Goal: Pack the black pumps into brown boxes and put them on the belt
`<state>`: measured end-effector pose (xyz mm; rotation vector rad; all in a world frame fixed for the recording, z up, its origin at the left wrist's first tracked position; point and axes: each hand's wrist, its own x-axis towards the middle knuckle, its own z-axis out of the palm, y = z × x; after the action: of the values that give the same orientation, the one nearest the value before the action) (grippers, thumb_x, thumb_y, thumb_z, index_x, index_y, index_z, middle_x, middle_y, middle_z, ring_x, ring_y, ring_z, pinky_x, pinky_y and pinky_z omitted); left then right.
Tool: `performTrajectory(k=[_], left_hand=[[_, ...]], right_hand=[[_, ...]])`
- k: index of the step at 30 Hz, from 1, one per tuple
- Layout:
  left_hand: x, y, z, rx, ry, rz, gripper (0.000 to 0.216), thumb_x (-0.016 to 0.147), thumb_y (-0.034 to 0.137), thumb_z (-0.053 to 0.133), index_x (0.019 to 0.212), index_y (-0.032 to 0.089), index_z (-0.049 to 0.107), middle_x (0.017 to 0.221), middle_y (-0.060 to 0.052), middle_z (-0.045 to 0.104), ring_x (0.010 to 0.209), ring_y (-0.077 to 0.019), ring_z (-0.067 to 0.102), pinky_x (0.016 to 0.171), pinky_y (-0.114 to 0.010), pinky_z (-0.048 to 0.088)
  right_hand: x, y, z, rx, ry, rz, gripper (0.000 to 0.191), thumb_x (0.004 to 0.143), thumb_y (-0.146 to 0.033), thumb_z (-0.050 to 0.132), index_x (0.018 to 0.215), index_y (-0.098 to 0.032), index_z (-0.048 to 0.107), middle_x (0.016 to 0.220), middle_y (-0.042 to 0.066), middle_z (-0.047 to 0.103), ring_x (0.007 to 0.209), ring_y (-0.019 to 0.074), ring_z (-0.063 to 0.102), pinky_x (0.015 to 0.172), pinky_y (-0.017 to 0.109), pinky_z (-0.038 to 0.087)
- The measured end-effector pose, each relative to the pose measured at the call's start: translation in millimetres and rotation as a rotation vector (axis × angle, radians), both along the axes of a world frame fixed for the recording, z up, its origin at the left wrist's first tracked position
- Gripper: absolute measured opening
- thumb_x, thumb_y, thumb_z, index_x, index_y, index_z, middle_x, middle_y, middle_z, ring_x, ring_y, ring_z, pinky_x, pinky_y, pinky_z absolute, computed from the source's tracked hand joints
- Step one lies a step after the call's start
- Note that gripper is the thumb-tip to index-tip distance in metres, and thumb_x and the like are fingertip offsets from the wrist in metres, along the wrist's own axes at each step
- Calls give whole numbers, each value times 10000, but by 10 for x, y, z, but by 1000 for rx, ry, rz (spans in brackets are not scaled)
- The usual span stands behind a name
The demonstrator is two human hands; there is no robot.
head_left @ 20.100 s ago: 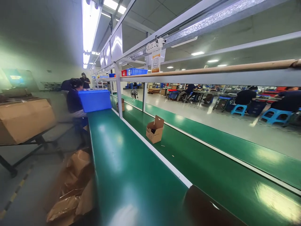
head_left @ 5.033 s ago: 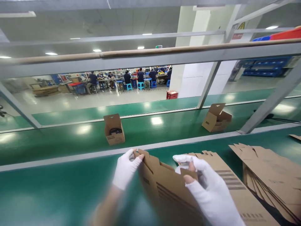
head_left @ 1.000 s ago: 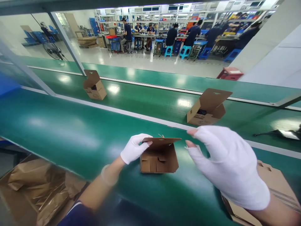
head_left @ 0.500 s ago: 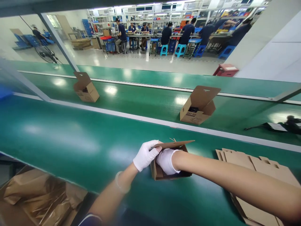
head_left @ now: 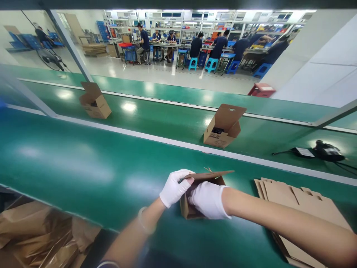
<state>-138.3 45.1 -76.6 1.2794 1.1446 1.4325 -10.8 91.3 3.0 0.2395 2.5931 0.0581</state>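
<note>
Cardboard box (head_left: 183,209) around right fingers (head_left: 194,197) (left fingers (head_left: 190,181) on flap (head_left: 210,175))

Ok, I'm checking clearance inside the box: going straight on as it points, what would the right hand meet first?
Most likely the left wall of the open box; whether the right hand touches it is unclear.

White gloves (head_left: 213,197) cover both hands (head_left: 175,188), left thumb tip (head_left: 191,181) bare; a translucent band (head_left: 142,220) rings that forearm (head_left: 129,238). The dark sleeve (head_left: 108,265) is pale-edged.
</note>
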Motion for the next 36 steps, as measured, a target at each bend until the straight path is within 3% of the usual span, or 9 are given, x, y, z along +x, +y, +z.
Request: performTrajectory(k=[3,7,11,15,19,23,26,31,36], left_hand=[[-12,-10,30,26,6,-4,329,844,417,545,936,132,682,940,-83,656,892,-219,595,828,-314,460],[2,-12,55,68,7,-20,280,855,378,540,897,141,684,927,-75,662,878,-206,595,822,-307,457],[7,-29,66,103,54,-70,287,861,379,526,898,137,676,938,-83,660,890,-212,594,836,-317,452],[7,-29,72,134,69,-100,273,863,370,526,880,144,678,936,-87,667,890,-216,600,839,-333,458],[22,0,74,153,47,-127,264,859,362,538,886,149,690,922,-94,677,883,-220,608,833,-345,467],[15,26,76,157,28,-131,294,849,404,548,858,158,709,885,-94,692,891,-232,618,840,-357,478],[-35,48,89,131,48,-119,279,842,396,561,853,161,711,894,-91,690,895,-232,618,841,-348,476],[-301,164,121,-6,153,50,266,836,383,563,938,171,688,979,-67,679,943,-231,606,873,-322,463],[-857,322,50,-196,318,359,446,793,516,554,980,127,668,991,-83,697,979,-286,599,918,-385,458]], right_hand=[[138,-72,591,-5,214,92,67,726,-148,600,687,-185,640,631,13,620,522,142,534,505,248,355],[269,170,1094,-57,661,-207,197,896,-266,442,860,-241,635,745,-14,636,617,130,553,573,245,389],[306,619,1017,-401,432,-393,244,875,-283,442,945,-224,669,936,-4,665,802,150,604,713,256,449],[300,794,806,-752,173,-466,231,818,-305,485,832,-167,671,794,2,643,731,143,573,643,238,441],[315,727,705,-882,221,-596,155,746,-285,556,703,-153,624,661,-17,580,638,115,522,610,229,419],[366,813,645,-947,533,-821,180,745,-323,556,687,-157,591,667,-11,582,600,114,524,598,237,436],[472,1210,627,-702,763,-965,208,774,-327,509,791,-157,628,747,12,632,646,136,567,632,244,451],[983,2235,631,212,770,-1034,359,858,-308,378,997,-139,662,923,107,669,878,228,593,766,313,409],[1767,2765,496,377,641,-1086,452,874,-349,322,943,-104,696,943,186,650,824,222,602,646,337,352]])
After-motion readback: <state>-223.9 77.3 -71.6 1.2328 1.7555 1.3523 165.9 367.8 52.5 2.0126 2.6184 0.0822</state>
